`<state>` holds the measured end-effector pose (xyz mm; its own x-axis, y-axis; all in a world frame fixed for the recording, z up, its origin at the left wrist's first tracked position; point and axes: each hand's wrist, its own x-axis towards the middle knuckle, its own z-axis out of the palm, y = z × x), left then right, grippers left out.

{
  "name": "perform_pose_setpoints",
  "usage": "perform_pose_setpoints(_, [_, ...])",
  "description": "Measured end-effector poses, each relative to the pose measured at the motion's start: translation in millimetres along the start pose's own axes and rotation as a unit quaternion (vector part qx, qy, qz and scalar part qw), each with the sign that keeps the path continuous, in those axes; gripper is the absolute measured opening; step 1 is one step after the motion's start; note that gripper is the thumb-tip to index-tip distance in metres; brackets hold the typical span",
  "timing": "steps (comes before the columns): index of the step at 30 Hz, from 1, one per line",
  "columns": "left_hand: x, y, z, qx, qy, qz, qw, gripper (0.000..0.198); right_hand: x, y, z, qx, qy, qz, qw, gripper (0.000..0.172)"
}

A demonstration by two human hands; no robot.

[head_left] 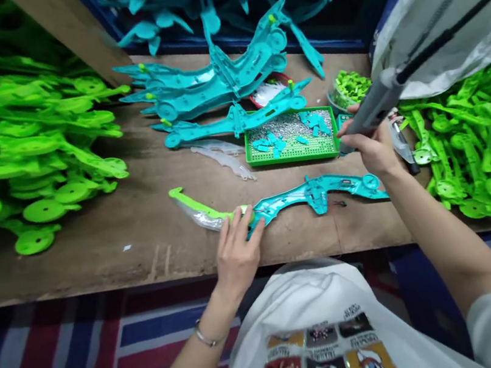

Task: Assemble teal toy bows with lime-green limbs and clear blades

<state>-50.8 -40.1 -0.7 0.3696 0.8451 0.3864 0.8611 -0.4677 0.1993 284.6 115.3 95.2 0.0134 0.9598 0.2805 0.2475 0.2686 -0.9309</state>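
A teal plastic bow-shaped part (282,200) lies on the wooden table in front of me, with a green limb piece (195,202) and clear plastic at its left end. My left hand (237,250) rests over the joint between green and teal, its fingers stretched out and pressing down. My right hand (376,149) is wrapped round a grey electric screwdriver (372,105) with a black cord, held above the table near the right end of the green tray (293,155). Silver screws and small teal pieces fill part of that tray. The screwdriver's tip is hard to make out.
Green parts are heaped at the left (34,160) and right (454,159). Behind the tray lie several assembled teal parts (221,83), a red basket (253,101) and a tub of small green pieces (352,87). Clear plastic pieces (223,156) lie left of the tray.
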Motion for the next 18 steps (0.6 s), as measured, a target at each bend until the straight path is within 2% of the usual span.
perform_pose_setpoints(5, [-11.7,-30.4,-17.6,0.019,-0.015,0.004,1.000,0.042,-3.0,0.7,2.0,-0.059,-0.099,-0.024,0.993,0.075])
perform_pose_setpoints(7, [-15.9,-38.8,-22.1,0.018,-0.015,-0.007,1.000,0.043,-13.0,-2.4,-8.9,-0.085,-0.121,-0.026,0.989,0.083])
perform_pose_setpoints(9, [-20.1,-45.5,-25.8,0.018,-0.011,-0.018,1.000,0.043,-30.0,-8.3,-27.0,-0.114,-0.102,-0.020,0.988,0.082])
perform_pose_setpoints(11, [-24.1,-51.5,-29.3,0.023,-0.008,-0.025,0.999,0.043,-53.6,-15.9,-49.2,-0.152,-0.049,-0.002,0.987,0.066])
perform_pose_setpoints(14, [-29.4,-62.0,-33.8,0.037,-0.004,-0.033,0.999,0.044,-97.0,-24.5,-80.8,-0.244,0.019,0.044,0.969,0.030])
perform_pose_setpoints(16, [-32.3,-69.8,-35.2,0.040,0.009,-0.040,0.998,0.047,-126.1,-24.2,-95.6,-0.306,0.043,0.075,0.948,0.018])
perform_pose_setpoints(18, [-34.5,-76.2,-35.1,0.035,0.030,-0.050,0.998,0.054,-150.1,-17.7,-104.4,-0.328,0.035,0.119,0.937,0.015])
